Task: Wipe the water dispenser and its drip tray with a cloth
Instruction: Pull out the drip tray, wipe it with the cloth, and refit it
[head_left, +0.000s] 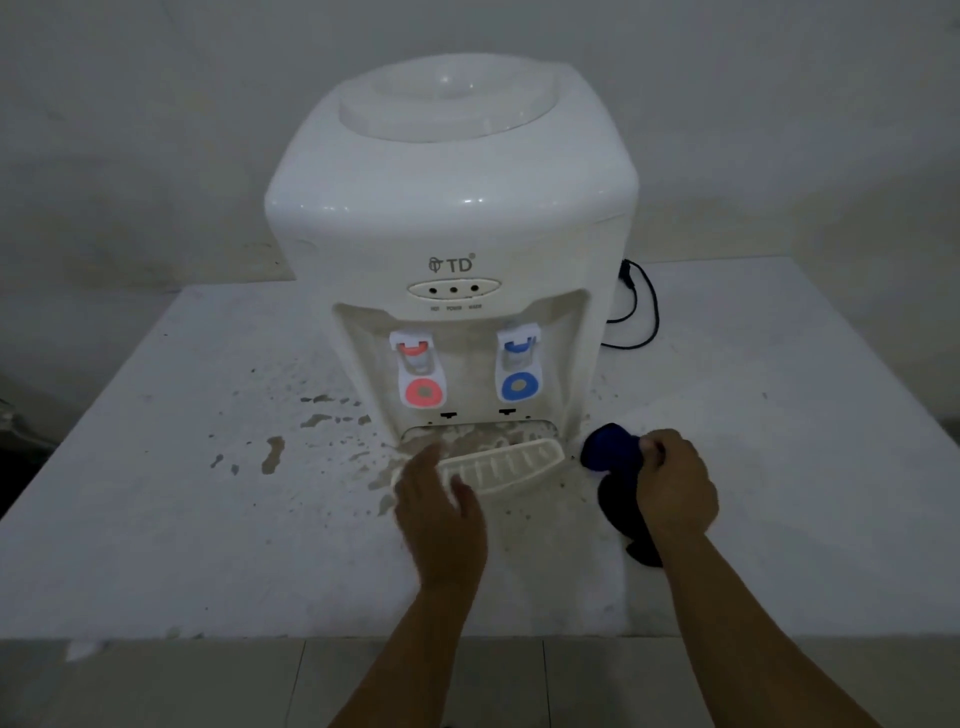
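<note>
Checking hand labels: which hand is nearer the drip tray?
Left. The left hand is at the drip tray, overlapping its left end with fingers extended. The right hand is off to the tray's right, gripping a blue cloth on the table.

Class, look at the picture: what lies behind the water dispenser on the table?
A black cord loops out behind the dispenser, at its right side. The dispenser's body hides where the cord attaches and anything else behind it.

Glossy plastic dispenser (451, 208) (stained), soft blue cloth (609, 451).
</note>
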